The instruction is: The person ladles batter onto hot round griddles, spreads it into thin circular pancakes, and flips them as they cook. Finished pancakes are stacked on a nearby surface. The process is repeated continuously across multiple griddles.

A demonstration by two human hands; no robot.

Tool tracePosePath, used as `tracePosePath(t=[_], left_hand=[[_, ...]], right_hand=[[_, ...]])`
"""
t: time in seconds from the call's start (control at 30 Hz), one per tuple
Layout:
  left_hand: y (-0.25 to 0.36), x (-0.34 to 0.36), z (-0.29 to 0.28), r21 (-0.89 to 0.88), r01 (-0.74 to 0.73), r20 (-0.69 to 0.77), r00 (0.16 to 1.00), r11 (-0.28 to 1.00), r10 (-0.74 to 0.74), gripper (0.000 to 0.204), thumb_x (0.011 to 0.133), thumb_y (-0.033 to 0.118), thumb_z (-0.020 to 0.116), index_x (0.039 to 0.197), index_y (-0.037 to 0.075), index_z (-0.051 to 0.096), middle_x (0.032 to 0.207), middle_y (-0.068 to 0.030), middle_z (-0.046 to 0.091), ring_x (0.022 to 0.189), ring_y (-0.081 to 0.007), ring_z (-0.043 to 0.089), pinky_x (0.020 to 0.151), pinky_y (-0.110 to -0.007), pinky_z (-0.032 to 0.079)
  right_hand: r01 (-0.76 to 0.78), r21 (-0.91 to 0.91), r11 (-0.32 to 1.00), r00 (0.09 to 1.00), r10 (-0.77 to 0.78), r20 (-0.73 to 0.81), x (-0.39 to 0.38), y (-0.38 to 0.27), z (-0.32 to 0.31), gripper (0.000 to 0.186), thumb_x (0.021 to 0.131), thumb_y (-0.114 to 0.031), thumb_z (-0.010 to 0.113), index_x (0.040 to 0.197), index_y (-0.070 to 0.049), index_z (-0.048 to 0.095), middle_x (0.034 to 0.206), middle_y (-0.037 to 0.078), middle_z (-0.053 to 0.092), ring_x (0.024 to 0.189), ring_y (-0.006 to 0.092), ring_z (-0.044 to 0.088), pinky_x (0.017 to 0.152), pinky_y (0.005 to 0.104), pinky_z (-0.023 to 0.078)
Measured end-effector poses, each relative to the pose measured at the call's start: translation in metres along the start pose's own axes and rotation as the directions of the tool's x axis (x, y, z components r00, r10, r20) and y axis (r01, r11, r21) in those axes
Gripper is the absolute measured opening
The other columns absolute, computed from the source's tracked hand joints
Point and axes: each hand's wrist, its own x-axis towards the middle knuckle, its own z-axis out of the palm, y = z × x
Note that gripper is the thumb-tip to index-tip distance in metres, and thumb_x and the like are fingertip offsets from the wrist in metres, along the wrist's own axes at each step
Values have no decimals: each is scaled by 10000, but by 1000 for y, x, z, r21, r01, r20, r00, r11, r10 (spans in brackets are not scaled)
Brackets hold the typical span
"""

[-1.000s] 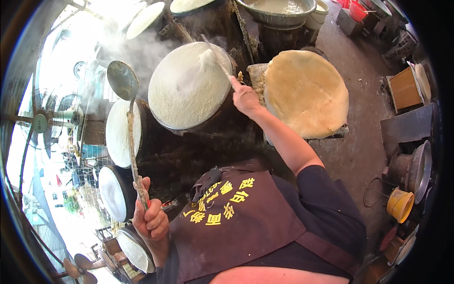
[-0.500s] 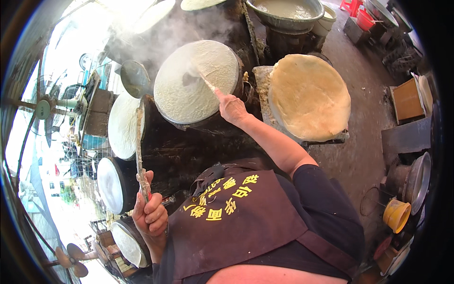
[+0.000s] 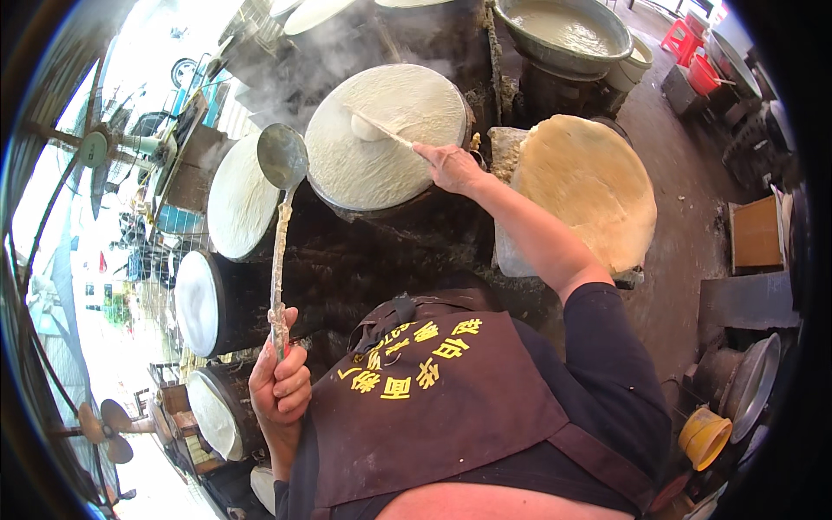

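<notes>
My left hand (image 3: 282,381) is wrapped round the batter-crusted handle of a metal ladle (image 3: 283,156). The ladle stands upright, its round bowl beside the near left edge of a big round griddle (image 3: 442,95). Pale wet batter (image 3: 390,173) covers the griddle's top in a rough layer. My right hand (image 3: 452,168), arm stretched forward, closes on the end of a thin batter-coated spreader (image 3: 394,137). The spreader's far end lies over a smooth pale round patch near the griddle's middle; whether that patch is its head or batter, I cannot tell.
Right of the griddle lies a stack of large round tan pancakes (image 3: 589,191) on a board. More round griddles (image 3: 243,199) curve down the left side, and steam rises at the back. A wide basin of pale liquid (image 3: 568,30) stands far right. A fan (image 3: 94,149) is at the left.
The ladle bowl has come right, beside the griddle's edge. The spreader's far end has swung, and a pale smooth patch shows where a dark one was. The view has shifted slightly.
</notes>
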Motion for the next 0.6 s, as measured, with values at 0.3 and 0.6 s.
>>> tracePosePath(t=[0.3, 0.6], left_hand=[[2, 32, -8, -17, 81, -71, 994, 997, -82, 464, 1032, 226, 357, 1461, 80, 257, 693, -3, 325, 497, -52, 312, 331, -167, 303], [24, 146, -30, 600, 100, -282, 955, 794, 93, 211, 981, 177, 488, 1190, 143, 489, 725, 7, 439, 509, -37, 369, 367, -157, 260]], right_hand=[[119, 19, 993, 993, -119, 0, 4, 38, -14, 478, 833, -68, 482, 1301, -154, 526, 1017, 217, 646, 951, 386, 616, 806, 445, 484], [-145, 420, 896, 977, 197, -82, -95, 27, -25, 543, 866, -80, 542, 1396, -136, 443, 792, 126, 608, 605, 219, 590, 541, 336, 492]])
